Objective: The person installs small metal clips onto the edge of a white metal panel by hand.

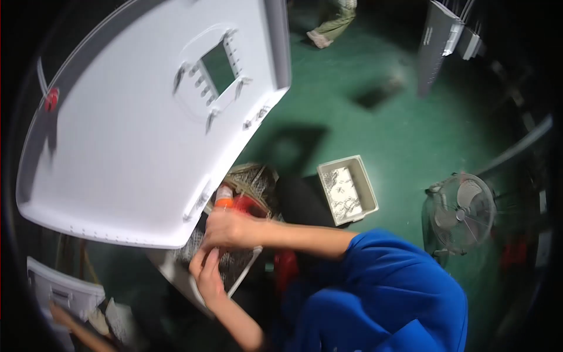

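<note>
My right hand [230, 229] is closed, slightly blurred, beside the lower corner of a large white curved panel [123, 135]. An orange-and-white cylinder [224, 198] sticks up from its grip; its lower part is hidden by the fingers. Just below, my left hand [209, 278] has its fingers bent together against the right hand. Whatever they pinch is too small or covered to make out. Both hands are above a pale-rimmed box [243, 273] with a dark, glittering mass of small parts in it. The panel has a rectangular cutout and several clips along its edge.
An open bag [258, 176] and a red object [247, 205] lie just past my hands. A beige bin [368, 185] with shiny contents stands on the green floor. To the right is a fan [460, 214]. Another person's leg [335, 24] shows at the top.
</note>
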Motion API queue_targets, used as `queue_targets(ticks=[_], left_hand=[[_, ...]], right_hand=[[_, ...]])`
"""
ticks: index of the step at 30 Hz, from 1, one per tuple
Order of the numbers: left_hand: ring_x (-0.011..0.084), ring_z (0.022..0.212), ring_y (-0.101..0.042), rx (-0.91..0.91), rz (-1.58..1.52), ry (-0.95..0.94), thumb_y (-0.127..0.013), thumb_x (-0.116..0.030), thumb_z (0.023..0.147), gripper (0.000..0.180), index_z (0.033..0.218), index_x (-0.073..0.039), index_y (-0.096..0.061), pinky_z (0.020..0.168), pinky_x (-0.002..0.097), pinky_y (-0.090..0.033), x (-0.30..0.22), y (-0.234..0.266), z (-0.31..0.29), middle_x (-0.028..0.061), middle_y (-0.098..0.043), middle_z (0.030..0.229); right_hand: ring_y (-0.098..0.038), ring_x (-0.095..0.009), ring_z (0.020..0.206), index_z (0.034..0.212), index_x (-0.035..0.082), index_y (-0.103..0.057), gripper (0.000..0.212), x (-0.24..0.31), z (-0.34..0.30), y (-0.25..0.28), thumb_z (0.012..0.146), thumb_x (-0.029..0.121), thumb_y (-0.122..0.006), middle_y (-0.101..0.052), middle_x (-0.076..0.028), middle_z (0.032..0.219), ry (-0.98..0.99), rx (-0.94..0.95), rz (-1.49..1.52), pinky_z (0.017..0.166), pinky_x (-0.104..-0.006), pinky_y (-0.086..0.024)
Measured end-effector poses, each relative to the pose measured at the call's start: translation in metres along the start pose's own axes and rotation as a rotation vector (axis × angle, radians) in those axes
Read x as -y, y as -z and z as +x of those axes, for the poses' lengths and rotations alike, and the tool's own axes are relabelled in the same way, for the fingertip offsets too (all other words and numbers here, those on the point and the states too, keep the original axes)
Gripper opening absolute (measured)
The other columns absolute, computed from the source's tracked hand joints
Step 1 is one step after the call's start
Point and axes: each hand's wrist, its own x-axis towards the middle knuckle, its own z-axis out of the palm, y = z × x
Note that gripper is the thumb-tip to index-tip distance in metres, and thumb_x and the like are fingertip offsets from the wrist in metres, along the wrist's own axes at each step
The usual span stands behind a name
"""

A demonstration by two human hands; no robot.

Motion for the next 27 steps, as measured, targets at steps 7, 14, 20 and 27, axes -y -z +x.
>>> queue_targets(ticks=[7,14,20,27], left_hand=[[0.0206,0.104,-0.052,-0.265,-0.084,-0.08,-0.06,0.0,0.081,0.045,0.123,0.004,-0.045,0.087,0.0366,-0.046,0.002,-0.03,0.028,0.0106,-0.052,0.116],[0.0145,0.095,-0.055,-0.263,0.101,-0.22,-0.064,0.001,0.079,0.028,0.106,0.007,-0.058,0.086,0.0273,-0.043,-0.004,-0.036,0.024,0.009,-0.059,0.104],[0.0157,0.098,-0.054,-0.213,0.145,-0.247,-0.067,0.001,0.077,0.031,0.106,0.006,-0.058,0.089,0.0301,-0.041,-0.003,-0.028,0.028,0.0087,-0.059,0.105],[0.015,0.09,-0.056,-0.214,0.16,-0.287,-0.067,-0.002,0.078,0.024,0.1,0.006,-0.061,0.084,0.0298,-0.044,-0.002,-0.031,0.026,0.0091,-0.062,0.096]], right_hand=[[-0.058,-0.02,0.067,0.079,0.008,-0.065,0.024,0.008,-0.003,0.05,0.058,0.001,-0.075,-0.062,-0.003,0.072,-0.383,-0.342,-0.32,0.058,-0.0306,-0.046],[-0.057,-0.017,0.064,0.075,0.008,-0.065,0.022,0.026,-0.004,0.053,0.057,-0.001,-0.074,-0.062,-0.002,0.071,-0.411,-0.343,-0.435,0.058,-0.0284,-0.042],[-0.053,-0.018,0.06,0.075,0.009,-0.066,0.021,0.022,0.011,0.046,0.057,0.003,-0.074,-0.06,-0.001,0.068,-0.39,-0.307,-0.562,0.06,-0.0295,-0.04],[-0.055,-0.017,0.061,0.075,0.009,-0.065,0.019,0.031,0.009,0.049,0.06,0.005,-0.076,-0.061,-0.001,0.07,-0.438,-0.234,-0.574,0.062,-0.0293,-0.041]])
